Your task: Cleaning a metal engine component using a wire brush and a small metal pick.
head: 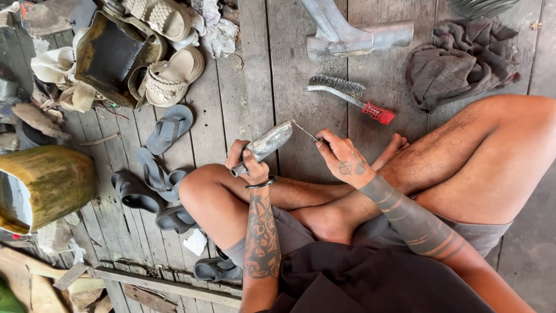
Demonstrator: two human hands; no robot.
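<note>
Left hand (pixel 248 163) hides metal piece's (pixel 267 144) end.

We see the scene in soft, even daylight with no hard shadows, only faint shade under the legs and beside the wire brush (pixel 347 95). A dull sheen lies on the metal piece (pixel 267 145) held over the wooden floor (pixel 289 58). Focus is sharp at centre, while the edges bend and stretch slightly from the wide lens.
</note>
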